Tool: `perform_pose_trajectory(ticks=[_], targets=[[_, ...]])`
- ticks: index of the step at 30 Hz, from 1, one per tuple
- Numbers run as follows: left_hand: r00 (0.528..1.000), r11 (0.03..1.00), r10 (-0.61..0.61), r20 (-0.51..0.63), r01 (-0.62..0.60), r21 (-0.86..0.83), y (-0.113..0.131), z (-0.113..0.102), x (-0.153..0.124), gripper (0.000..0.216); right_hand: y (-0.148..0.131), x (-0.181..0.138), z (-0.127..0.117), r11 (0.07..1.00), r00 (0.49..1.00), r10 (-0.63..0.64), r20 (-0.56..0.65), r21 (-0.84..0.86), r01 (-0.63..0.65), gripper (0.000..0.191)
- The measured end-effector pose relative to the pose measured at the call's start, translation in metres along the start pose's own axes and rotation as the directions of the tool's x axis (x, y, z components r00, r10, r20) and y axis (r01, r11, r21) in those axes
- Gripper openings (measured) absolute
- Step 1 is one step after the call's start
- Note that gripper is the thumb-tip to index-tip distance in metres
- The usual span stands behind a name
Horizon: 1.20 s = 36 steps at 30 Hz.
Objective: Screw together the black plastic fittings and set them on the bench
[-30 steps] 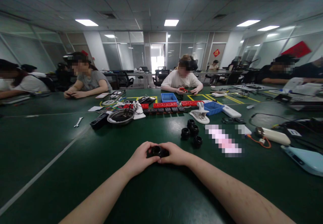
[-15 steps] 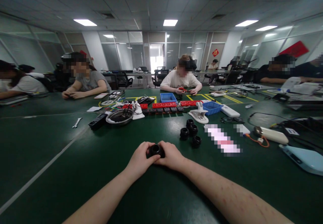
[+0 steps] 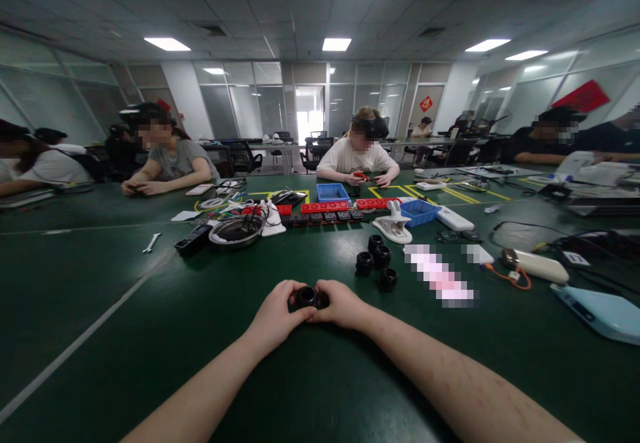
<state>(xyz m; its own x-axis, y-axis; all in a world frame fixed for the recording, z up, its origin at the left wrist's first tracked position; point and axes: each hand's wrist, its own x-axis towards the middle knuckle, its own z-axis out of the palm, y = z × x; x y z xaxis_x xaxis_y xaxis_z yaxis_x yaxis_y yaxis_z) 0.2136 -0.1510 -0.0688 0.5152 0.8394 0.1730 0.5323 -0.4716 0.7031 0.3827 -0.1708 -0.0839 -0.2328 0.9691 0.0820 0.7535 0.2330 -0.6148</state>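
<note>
Close in front of me, a black cable gland (image 3: 307,296) is held low over the green table, its round opening facing up. My left hand (image 3: 278,310) is closed round its left side, thumb across the near edge. On the other side my right hand (image 3: 338,304) grips it too, with fingers and thumb bent inward; its fingertips are partly hidden. Several more black cable glands (image 3: 382,256) stand in a loose group beyond my right hand, apart from it.
Farther back are a metal bowl (image 3: 236,232), a black power strip (image 3: 193,240), red socket strips (image 3: 325,207), blue trays (image 3: 419,212) and a white clip stand (image 3: 393,224). A wrench (image 3: 152,243) lies left; a light-blue case (image 3: 600,312) lies right. Other people sit around the table.
The right hand has shifted slightly on the cable gland, its fingers lifting a little from the far side. Both hands stay on it; the view has moved slightly.
</note>
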Motion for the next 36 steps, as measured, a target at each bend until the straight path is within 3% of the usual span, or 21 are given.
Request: perform_pose_trajectory(ticks=[2,5,9,14,18,24,31,36], targets=[[0.998,0.999,-0.023,-0.067,0.025,0.029,-0.001,0.003,0.0,0.032,-0.005,-0.002,0.005,0.998,0.996,0.03,-0.085,-0.054,-0.035,0.035],[0.998,0.999,0.0,-0.067,0.002,0.032,-0.002,0.003,0.0,0.032,-0.009,-0.004,0.005,0.996,0.992,-0.018,-0.128,-0.086,0.007,0.042],[0.999,0.999,0.038,0.021,-0.038,-0.016,-0.003,-0.004,0.002,0.031,-0.002,-0.003,-0.004,0.99,0.991,-0.136,-0.018,-0.041,0.135,0.048],[0.994,0.996,0.074,0.082,-0.069,-0.056,-0.005,-0.008,0.003,0.033,0.005,0.0,-0.01,0.979,0.975,-0.204,0.084,0.027,0.202,0.033],[0.994,0.996,0.07,0.088,-0.065,-0.055,-0.005,-0.007,0.003,0.034,0.005,0.0,-0.008,0.986,0.984,-0.166,0.061,0.014,0.166,0.029],[1.0,1.0,0.015,-0.022,-0.015,0.005,-0.006,0.002,0.002,0.032,-0.002,-0.002,0.001,0.996,0.995,-0.079,-0.064,-0.041,0.077,0.028],[0.991,0.993,0.099,0.086,-0.104,0.061,-0.016,-0.002,0.003,0.077,-0.004,-0.004,-0.003,0.995,0.99,-0.101,-0.094,-0.022,0.099,0.037],[0.986,0.971,0.106,0.13,-0.131,0.201,-0.017,-0.008,0.007,0.04,-0.006,-0.007,-0.007,0.991,0.988,-0.13,-0.087,0.03,0.133,0.062]])
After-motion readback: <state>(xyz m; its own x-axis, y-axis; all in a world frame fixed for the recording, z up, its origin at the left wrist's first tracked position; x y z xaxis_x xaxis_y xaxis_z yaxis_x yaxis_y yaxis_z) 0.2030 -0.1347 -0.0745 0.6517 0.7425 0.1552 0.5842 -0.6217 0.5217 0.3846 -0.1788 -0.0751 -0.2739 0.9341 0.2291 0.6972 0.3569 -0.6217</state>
